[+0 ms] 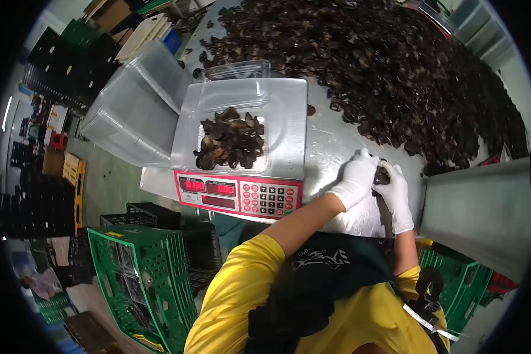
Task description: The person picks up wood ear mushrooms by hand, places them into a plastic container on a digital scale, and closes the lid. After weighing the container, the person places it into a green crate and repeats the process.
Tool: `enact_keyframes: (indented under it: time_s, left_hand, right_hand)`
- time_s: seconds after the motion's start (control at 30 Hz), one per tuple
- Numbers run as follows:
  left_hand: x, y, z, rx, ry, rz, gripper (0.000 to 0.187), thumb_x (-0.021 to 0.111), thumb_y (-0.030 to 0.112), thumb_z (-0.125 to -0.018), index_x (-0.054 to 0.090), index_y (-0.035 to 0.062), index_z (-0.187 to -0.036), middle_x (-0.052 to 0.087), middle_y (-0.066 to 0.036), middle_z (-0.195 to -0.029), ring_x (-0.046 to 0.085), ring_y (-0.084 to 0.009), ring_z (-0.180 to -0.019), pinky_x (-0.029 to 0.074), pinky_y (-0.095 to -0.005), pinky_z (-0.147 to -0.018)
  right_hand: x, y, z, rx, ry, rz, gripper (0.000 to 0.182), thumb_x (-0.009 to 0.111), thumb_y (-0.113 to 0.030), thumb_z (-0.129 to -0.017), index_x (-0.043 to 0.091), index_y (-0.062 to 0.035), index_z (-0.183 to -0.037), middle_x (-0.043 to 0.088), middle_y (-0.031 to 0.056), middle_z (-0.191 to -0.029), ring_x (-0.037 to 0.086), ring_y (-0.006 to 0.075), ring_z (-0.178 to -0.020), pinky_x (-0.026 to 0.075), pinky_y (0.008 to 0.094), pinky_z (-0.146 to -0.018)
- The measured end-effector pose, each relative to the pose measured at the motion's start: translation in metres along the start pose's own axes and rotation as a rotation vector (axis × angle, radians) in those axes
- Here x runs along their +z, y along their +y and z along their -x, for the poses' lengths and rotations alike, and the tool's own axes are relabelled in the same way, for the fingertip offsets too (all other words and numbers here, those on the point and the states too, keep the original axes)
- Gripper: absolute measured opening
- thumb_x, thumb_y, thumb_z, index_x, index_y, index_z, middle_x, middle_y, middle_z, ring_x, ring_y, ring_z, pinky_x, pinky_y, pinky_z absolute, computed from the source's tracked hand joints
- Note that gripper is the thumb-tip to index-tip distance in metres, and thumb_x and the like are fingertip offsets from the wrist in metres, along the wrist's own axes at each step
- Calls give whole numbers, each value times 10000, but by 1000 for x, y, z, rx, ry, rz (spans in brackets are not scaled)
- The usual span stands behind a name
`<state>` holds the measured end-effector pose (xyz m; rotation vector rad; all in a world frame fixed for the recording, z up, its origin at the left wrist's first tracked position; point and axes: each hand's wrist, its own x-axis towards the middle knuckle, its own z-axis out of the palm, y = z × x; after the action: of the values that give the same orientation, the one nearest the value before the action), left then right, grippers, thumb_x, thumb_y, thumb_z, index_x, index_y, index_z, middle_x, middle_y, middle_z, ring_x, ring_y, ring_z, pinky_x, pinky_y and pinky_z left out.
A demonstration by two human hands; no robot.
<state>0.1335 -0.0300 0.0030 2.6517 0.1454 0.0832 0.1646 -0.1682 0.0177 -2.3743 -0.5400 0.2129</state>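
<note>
My left hand [358, 178], in a white glove, is closed with its fingertips at a dark wood ear mushroom [383, 175]. My right hand [395, 197], gloved the same way, pinches that mushroom from the other side. Both hands are close together, low over the metal table. To their left, a scale [286, 130] with a red-framed panel carries an open clear plastic tray [268, 106] with a heap of brown mushroom pieces [233, 138] in it. The scale's display [206, 187] glows red and seems to read 0.130 and 0.00.
A large pile of the mushrooms [395, 65] covers the far side of the table [330, 138]. Stacked clear trays [135, 106] lean left of the scale. A metal box-like surface [481, 206] stands at the right. Green crates [141, 283] sit on the floor at left.
</note>
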Motion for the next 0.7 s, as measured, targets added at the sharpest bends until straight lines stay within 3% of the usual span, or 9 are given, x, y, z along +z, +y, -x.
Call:
enact_keyframes:
  time_s: [0.07, 0.13, 0.23, 0.27, 0.43, 0.5, 0.57, 0.63, 0.7]
  left_hand:
    - [4, 1, 4, -8, 11, 77, 238, 635, 82, -809, 595, 93, -1044, 544, -157, -1042, 649, -294, -903, 582, -349, -730]
    - [-2, 4, 9, -15, 33, 145, 278, 659, 43, -770, 593, 88, -1036, 551, -159, -1029, 628, -312, -926, 571, -353, -737]
    - [-21, 8, 13, -77, -3, 168, 290, 660, 33, -755, 586, 79, -1031, 550, -167, -1028, 621, -322, -899, 566, -373, -725]
    - [-21, 2, 16, -35, 120, 181, 297, 662, 39, -744, 573, 76, -1025, 548, -167, -1024, 622, -317, -877, 566, -371, -716]
    - [-114, -12, 36, -138, 204, -20, 309, 664, 60, -739, 538, 68, -1021, 521, -151, -992, 626, -318, -821, 545, -395, -643]
    - [-158, -37, 56, 37, 567, 71, 184, 611, 81, -790, 537, 69, -957, 524, -105, -944, 634, -220, -709, 549, -290, -569]
    - [-201, -57, 75, -87, 473, 18, 329, 659, 62, -727, 520, 43, -1025, 503, -173, -977, 599, -350, -835, 509, -396, -670]
    - [-228, -89, 95, 21, 640, 46, 348, 658, 53, -715, 539, 51, -1042, 517, -163, -972, 593, -360, -858, 505, -413, -710]
    - [-247, -117, 107, -139, 527, 39, 353, 662, 51, -708, 559, 67, -1045, 538, -151, -979, 601, -358, -887, 505, -423, -750]
  right_hand:
    - [2, 1, 3, 8, -14, 5, 491, 771, 17, -656, 654, -74, -1124, 602, 120, -956, 650, 263, -890, 515, 318, -805]
    - [9, 2, 2, -2, 62, -179, 391, 741, 32, -688, 666, -39, -1065, 621, 124, -926, 645, 220, -857, 505, 294, -794]
    - [4, -12, 0, -62, 79, -151, 345, 727, 37, -706, 662, -20, -1041, 625, 123, -908, 628, 198, -832, 498, 286, -777]
    - [11, -3, -4, -213, 147, -51, 332, 714, 52, -717, 656, -19, -1036, 609, 108, -891, 616, 192, -803, 493, 276, -755]
    - [-9, -126, -13, -270, 83, -251, 308, 676, 88, -744, 635, -15, -1032, 601, 93, -907, 636, 174, -831, 510, 280, -747]
    - [-5, -172, -24, -407, 73, -262, 295, 666, 85, -751, 636, -15, -1027, 603, 101, -912, 639, 180, -822, 516, 289, -747]
    - [8, -209, -37, -498, -25, -284, 361, 688, 87, -727, 621, -11, -1068, 583, 66, -919, 594, 153, -851, 499, 266, -788]
    - [24, -250, -39, -449, -197, -508, 366, 700, 64, -735, 618, -19, -1082, 595, 79, -945, 618, 191, -857, 507, 283, -790]
    - [51, -268, -54, -590, -220, -300, 376, 724, -3, -740, 622, -27, -1101, 612, 110, -980, 638, 259, -895, 515, 320, -806]
